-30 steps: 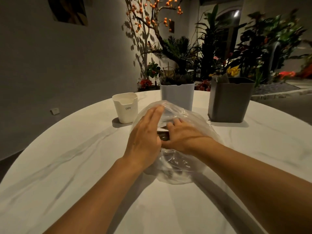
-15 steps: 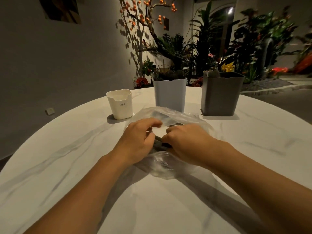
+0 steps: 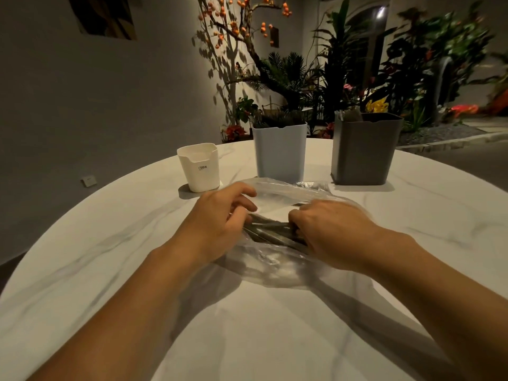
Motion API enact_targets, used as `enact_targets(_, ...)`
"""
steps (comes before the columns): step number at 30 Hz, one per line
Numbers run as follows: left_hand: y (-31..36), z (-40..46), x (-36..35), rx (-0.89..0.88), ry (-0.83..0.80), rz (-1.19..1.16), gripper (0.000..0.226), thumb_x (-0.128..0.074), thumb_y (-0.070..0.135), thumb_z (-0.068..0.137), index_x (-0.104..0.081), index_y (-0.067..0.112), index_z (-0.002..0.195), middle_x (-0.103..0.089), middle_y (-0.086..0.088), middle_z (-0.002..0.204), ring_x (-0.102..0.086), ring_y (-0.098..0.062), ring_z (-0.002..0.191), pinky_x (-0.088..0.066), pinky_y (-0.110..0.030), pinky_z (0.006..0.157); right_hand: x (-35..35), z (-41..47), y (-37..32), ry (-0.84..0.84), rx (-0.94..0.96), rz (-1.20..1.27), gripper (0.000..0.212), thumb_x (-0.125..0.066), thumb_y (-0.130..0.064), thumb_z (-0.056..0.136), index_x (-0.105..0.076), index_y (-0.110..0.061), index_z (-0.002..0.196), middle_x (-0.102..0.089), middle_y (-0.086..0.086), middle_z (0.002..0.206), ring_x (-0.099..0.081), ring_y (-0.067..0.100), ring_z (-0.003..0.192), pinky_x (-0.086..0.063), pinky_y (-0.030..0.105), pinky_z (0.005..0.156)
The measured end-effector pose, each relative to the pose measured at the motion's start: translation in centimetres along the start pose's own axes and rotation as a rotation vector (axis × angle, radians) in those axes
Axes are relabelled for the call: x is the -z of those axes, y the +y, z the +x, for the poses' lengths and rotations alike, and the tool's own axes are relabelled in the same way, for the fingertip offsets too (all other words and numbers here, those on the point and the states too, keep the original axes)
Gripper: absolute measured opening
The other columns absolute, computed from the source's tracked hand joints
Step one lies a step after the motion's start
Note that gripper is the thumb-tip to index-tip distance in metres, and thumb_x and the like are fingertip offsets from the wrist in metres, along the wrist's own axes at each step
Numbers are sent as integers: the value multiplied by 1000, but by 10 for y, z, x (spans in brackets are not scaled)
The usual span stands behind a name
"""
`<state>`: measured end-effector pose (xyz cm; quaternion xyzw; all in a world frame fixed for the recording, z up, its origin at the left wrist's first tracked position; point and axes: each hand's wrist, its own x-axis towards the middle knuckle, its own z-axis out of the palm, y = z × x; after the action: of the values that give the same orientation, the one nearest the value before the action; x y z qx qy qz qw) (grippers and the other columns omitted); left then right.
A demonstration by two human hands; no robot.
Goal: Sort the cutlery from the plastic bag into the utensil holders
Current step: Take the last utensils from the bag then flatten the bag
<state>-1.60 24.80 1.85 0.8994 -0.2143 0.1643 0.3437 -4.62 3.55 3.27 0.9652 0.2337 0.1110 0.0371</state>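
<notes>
A clear plastic bag (image 3: 277, 266) lies on the white marble table (image 3: 110, 270) in front of me. Dark cutlery handles (image 3: 270, 232) show through its open mouth between my hands. My left hand (image 3: 217, 224) pinches the bag's left edge with curled fingers. My right hand (image 3: 330, 235) grips the bag's right edge, fingers curled under. Behind the bag stand three utensil holders: a small white one (image 3: 199, 167), a taller pale blue one (image 3: 280, 152) and a dark grey one (image 3: 362, 149).
The round table's far edge runs just behind the holders. Potted plants and a tree with orange fruit (image 3: 247, 31) stand beyond it. A grey wall (image 3: 96, 105) is on the left.
Both hands went from lying flat on the bag to curling into its edges and pulling its mouth apart. The cutlery handles now show between them.
</notes>
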Motion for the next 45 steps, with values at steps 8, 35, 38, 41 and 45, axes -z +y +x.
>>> enact_targets(8,10,3,5,-73,359,-295,39,-35,34,100,-68,14,98,-73,4,86,-71,-15,85,-62,-37,77,0,-2,6,-26,-3,303,4,-41,-30,107,-41,-34,109,-51,-10,111,-45,9,94,-35,20,84)
enact_targets(35,56,-2,-21,252,145,-883,38,-41,39,103,-75,22,108,-75,5,110,-67,-13,112,-54,-36,100,-6,14,-17,140,-41,1495,28,-41,-18,105,-58,-34,121,-69,-18,111,-66,3,107,-54,17,86)
enact_targets(38,50,2,-9,217,168,-952,41,-35,33,107,-72,14,105,-75,-4,111,-69,-21,111,-54,-37,98,-5,11,-14,137,-94,1396,24,-44,-20,104,-65,-27,113,-73,-8,96,-71,14,95,-58,25,82)
enact_targets(41,47,5,-1,231,158,-1051,39,-32,30,108,-66,11,110,-76,-6,110,-72,-23,105,-57,-33,89,-5,10,-11,131,-131,1371,21,-49,-19,101,-68,-22,107,-75,0,89,-74,19,85,-61,30,77)
enact_targets(45,47,5,4,249,156,-1041,40,-31,31,108,-62,11,122,-75,-6,112,-72,-24,104,-57,-38,93,-4,10,-13,277,-143,1129,15,-55,-21,98,-68,-26,103,-72,-8,93,-72,10,86,-58,18,75)
